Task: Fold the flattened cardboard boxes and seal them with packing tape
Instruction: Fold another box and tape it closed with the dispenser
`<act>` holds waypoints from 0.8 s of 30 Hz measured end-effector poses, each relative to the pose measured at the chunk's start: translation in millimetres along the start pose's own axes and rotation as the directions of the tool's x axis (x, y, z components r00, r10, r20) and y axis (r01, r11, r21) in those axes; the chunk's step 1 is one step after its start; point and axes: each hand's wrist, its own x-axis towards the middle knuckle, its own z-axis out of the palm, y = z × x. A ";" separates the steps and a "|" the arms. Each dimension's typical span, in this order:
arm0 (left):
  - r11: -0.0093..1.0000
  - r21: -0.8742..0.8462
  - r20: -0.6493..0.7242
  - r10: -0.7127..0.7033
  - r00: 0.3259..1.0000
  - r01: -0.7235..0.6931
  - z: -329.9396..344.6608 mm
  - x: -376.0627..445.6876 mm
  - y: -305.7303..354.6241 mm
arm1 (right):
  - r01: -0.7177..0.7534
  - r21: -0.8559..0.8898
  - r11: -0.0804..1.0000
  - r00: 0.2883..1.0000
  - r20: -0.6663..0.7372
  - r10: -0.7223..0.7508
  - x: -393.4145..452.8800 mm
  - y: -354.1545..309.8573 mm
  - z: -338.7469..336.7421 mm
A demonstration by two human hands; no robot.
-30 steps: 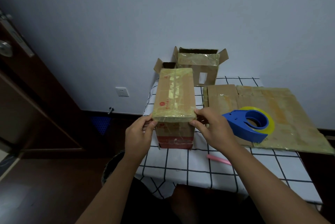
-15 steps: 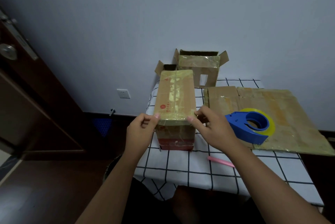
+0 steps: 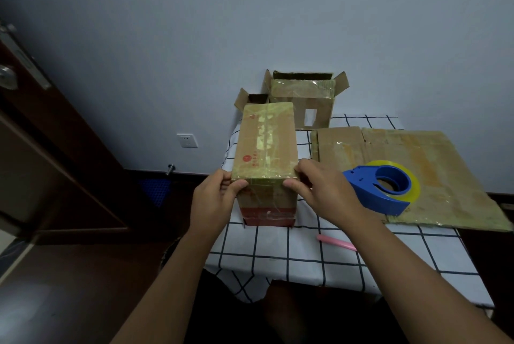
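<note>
Cardboard taped box (image 3: 265,143) on checked tablecloth (image 3: 278,249), left hand (image 3: 214,199) and right hand (image 3: 319,190) fingers pinching its near top corners

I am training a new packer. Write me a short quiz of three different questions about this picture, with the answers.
1. True or false: the tape dispenser lies on the flattened cardboard.
2. Which hands grip the sealed box? A) left only B) right only C) both
3. Fill in: behind the sealed box stand two boxes with ___ top flaps.

Key
1. True.
2. C: the left hand and right hand pinch its near top edge.
3. Open.
</note>
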 end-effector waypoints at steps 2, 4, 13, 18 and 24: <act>0.997 0.056 -0.011 0.052 0.999 -0.051 2.0 -0.7 -1.0 | 0.036 -0.038 0.999 0.999 -0.015 -0.037 -0.6 2.4 1.9; 0.997 0.057 0.016 0.048 0.999 -0.049 0.5 -0.4 -1.0 | 0.046 -0.071 0.996 0.999 0.006 -0.045 -1.4 3.1 0.7; 0.997 0.079 -0.011 -0.015 1.000 0.016 7.3 -2.6 6.9 | -0.132 -0.373 0.918 0.991 -0.060 0.118 5.2 -23.3 12.5; 0.996 0.078 0.008 -0.038 0.999 0.037 7.1 -4.3 5.3 | -0.149 -0.414 0.898 0.989 -0.063 0.135 3.0 -27.5 11.2; 0.998 0.049 0.018 -0.045 0.999 0.044 6.0 -2.8 4.5 | -0.165 -0.406 0.899 0.984 -0.011 0.176 6.2 -30.3 6.7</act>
